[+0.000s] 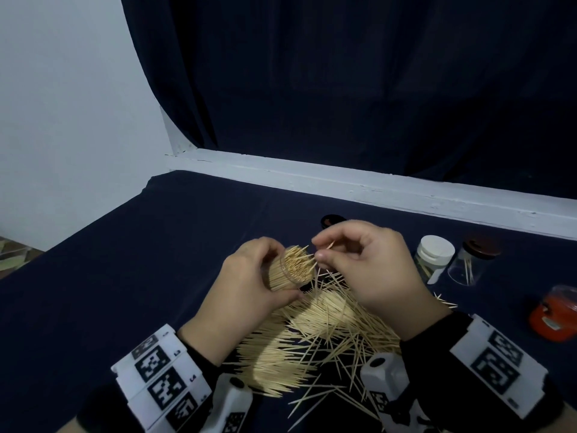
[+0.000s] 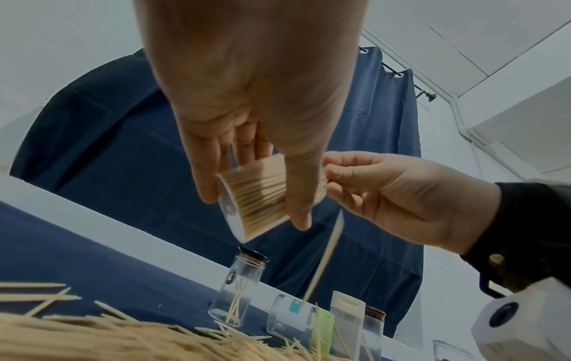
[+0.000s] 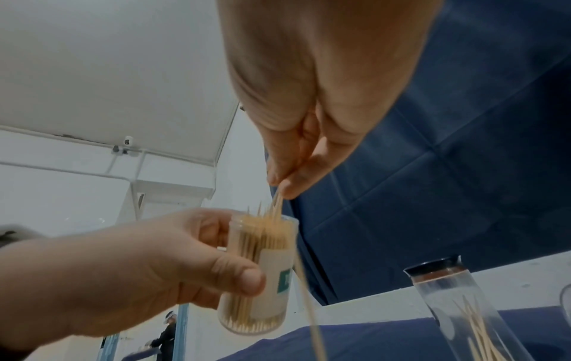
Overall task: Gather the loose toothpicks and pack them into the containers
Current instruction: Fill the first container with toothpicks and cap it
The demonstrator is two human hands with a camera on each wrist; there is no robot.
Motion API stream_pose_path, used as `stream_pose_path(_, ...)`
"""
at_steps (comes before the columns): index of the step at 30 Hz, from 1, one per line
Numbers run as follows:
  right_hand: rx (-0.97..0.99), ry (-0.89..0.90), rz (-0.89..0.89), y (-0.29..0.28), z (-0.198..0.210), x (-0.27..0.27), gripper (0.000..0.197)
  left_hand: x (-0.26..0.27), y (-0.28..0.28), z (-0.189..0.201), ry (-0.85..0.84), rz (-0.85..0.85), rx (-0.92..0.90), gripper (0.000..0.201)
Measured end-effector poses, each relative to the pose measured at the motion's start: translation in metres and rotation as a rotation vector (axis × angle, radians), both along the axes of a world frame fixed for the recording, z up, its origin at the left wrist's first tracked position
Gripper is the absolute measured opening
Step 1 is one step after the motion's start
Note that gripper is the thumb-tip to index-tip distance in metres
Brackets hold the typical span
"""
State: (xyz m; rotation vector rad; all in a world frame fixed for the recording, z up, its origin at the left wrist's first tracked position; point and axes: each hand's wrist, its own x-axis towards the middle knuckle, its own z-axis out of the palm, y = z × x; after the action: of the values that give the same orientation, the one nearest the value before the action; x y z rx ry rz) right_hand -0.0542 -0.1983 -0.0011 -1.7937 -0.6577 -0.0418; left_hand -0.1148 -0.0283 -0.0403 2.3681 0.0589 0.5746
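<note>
Held container: a clear round container (image 1: 292,270), packed nearly full of toothpicks, sits tilted in the air above the pile, its open mouth toward the right hand
Left hand: the left hand (image 1: 249,285) wraps thumb and fingers around the container's wall
Right hand: the right hand (image 1: 368,267) pinches a few toothpicks (image 3: 276,204) between thumb and fingertips, their tips at the container's mouth
Falling pick: the wrist views show one toothpick (image 2: 326,259) blurred in the air beside and below the container; the head view does not show it
Loose pile: a broad pile of loose toothpicks (image 1: 315,335) lies on the dark blue tablecloth (image 1: 125,276) under both hands, strays spreading toward the near edge
Writing: the held container bears a pale label with a teal patch (image 3: 284,281); its text is too blurred to read
Other containers: to the right stand a white-capped jar (image 1: 434,257) and a clear jar with a dark lid (image 1: 471,264) holding a few picks, just beside each other; an orange-lidded container (image 1: 555,314) is near the right edge; a dark lid (image 1: 331,220) shows behind the right hand
Open room: bare cloth stretches left of the left hand to the table's left edge
Back edge: a white ledge (image 1: 374,185) borders the table, a dark curtain (image 1: 343,89) above it
</note>
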Motion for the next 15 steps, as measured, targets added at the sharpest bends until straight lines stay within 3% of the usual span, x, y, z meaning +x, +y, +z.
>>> stream_pose_path(7, -0.115, -0.203, 0.000, 0.005, -0.011, -0.004, 0.014, 0.000, -0.006, -0.001, -0.025, -0.041, -0.042, 0.054)
stream_pose_path(15, 0.044, -0.013, -0.167, -0.009, 0.001, 0.008, 0.025, 0.003, 0.004, -0.003, 0.007, 0.022, -0.062, 0.053)
